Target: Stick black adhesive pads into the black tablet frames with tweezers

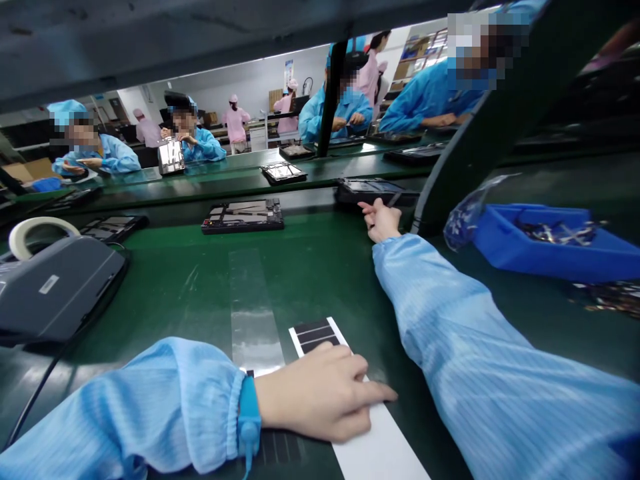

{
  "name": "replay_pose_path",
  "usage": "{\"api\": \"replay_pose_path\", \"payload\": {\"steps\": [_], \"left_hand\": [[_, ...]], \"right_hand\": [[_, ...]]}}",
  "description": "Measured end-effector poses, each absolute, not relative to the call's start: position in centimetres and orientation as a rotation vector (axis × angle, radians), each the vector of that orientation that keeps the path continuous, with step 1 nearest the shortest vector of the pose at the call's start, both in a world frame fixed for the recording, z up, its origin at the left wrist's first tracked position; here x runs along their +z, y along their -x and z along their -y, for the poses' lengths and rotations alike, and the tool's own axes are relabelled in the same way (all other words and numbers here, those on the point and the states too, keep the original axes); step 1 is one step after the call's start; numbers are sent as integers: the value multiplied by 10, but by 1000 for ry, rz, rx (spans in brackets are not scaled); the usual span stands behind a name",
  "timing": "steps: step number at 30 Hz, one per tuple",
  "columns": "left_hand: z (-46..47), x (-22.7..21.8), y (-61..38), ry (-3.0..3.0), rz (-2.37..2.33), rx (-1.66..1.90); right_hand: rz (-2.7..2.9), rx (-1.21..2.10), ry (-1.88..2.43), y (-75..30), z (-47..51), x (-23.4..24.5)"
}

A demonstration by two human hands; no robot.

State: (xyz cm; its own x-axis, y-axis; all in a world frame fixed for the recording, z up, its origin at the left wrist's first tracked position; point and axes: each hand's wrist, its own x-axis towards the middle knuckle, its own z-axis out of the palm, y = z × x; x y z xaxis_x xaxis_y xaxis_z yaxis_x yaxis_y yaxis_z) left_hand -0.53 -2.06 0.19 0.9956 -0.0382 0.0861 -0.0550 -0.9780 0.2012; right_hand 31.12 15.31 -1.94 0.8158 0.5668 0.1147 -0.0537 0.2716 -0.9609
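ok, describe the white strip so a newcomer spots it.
On the green worktop, find the bare left hand, front centre. Under it lies the long white strip, black patches at its far end. It's opaque, unlike the clear film strip to its left.

"Can you read any lettering?"
"None. The white label [49,285] on the grey machine [87,270] near the left edge of the bench [173,293] is illegible; so is the wall poster [289,70]."
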Motion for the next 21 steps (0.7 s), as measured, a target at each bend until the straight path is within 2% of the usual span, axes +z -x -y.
{"api": "replay_pose_path", "payload": {"steps": [10, 21], "left_hand": [[19, -1, 4, -2933, 80, 164], [17, -3, 2, -2927, 96, 176]], "right_hand": [[608, 556, 1320, -229, -109, -6], [779, 869, 1586, -180, 96, 4]]}}
